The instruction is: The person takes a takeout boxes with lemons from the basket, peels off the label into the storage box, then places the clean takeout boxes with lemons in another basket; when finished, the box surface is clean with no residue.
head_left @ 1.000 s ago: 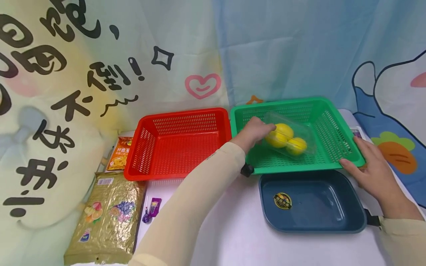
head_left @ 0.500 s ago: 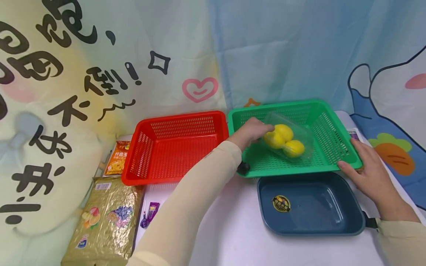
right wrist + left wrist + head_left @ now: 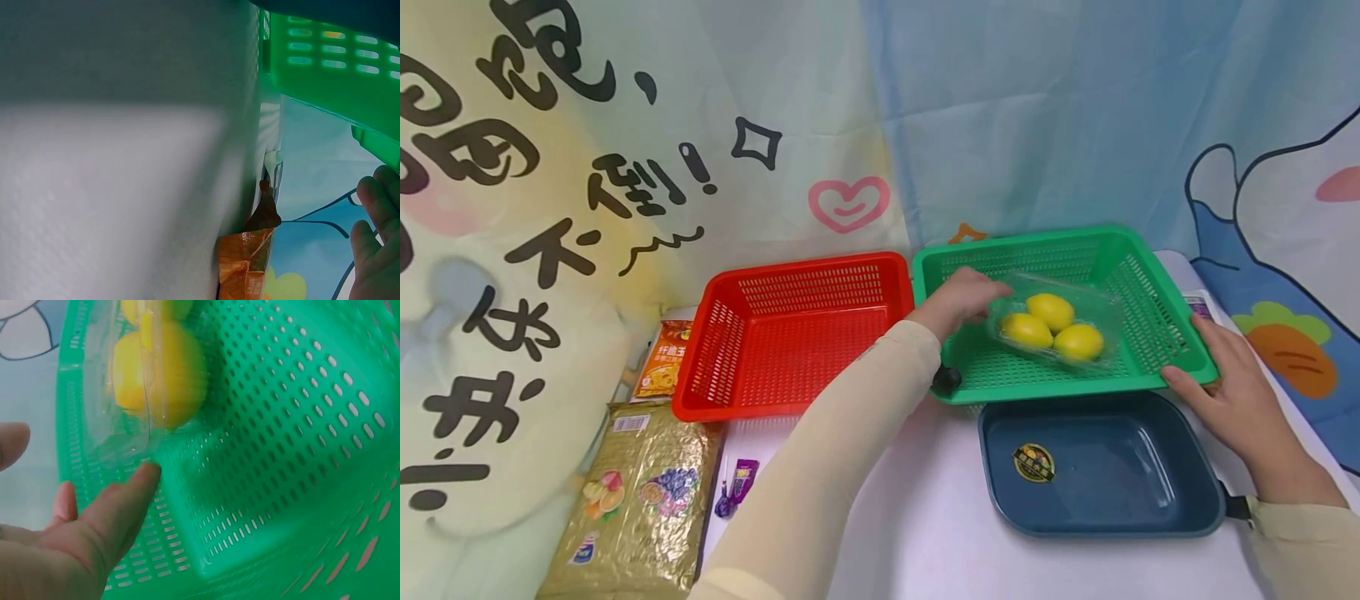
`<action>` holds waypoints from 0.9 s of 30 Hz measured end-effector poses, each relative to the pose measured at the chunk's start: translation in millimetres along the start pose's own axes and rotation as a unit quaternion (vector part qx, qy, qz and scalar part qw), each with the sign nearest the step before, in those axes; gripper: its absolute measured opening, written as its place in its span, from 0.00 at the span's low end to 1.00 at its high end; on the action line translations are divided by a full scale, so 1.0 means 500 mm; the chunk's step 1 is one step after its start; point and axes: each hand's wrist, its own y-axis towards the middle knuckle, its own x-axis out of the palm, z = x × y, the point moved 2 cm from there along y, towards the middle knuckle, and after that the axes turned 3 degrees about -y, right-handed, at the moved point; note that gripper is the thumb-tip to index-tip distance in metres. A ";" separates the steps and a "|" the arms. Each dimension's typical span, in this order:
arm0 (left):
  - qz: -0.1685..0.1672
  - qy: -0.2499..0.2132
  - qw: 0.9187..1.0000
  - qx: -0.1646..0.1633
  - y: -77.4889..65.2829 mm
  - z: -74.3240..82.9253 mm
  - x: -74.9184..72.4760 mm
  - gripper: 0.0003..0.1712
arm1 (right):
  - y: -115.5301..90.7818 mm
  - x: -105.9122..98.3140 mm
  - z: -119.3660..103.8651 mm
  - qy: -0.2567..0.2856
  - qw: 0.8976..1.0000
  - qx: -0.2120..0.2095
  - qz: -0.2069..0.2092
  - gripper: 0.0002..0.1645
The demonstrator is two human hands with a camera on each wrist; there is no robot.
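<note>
Inside the green basket [image 3: 1037, 385] lies a clear plastic container [image 3: 1103, 310] with three yellow lemons [image 3: 1051, 312]. My left hand [image 3: 961, 302] reaches in over the basket's left side. In the left wrist view its fingers [image 3: 128, 503] are extended, and one fingertip is right beside the container's end, with nothing in the grasp. At the basket's front right corner, my right hand [image 3: 1240, 400] rests against the rim, thumb on the front and fingers along the right side. The right wrist view shows those fingers [image 3: 378, 203] fairly straight.
A red basket [image 3: 812, 354] stands left of the green one. In front is a dark blue tray [image 3: 1097, 475]. At left lie a gold bag [image 3: 640, 500], an orange snack packet [image 3: 667, 358] and small purple sweets [image 3: 743, 481]. A printed curtain [image 3: 1037, 125] hangs behind.
The container of lemons has gone from tilted, at my left hand's fingers, to lying lower and flatter in the green basket. My left hand has let it go; the right hand stays at the rim.
</note>
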 end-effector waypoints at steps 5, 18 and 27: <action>0.031 -0.005 0.999 0.016 -0.011 0.002 -0.009 0.21 | 0.003 0.003 0.002 0.002 1.000 -0.008 0.001 0.52; 0.047 -0.054 0.994 0.086 -0.061 0.035 -0.051 0.47 | 0.014 -0.001 0.018 -0.035 0.999 -0.014 -0.005 0.52; 0.048 -0.072 0.989 0.119 -0.116 0.038 -0.109 0.47 | 0.027 -0.021 0.022 -0.089 0.995 -0.007 -0.041 0.54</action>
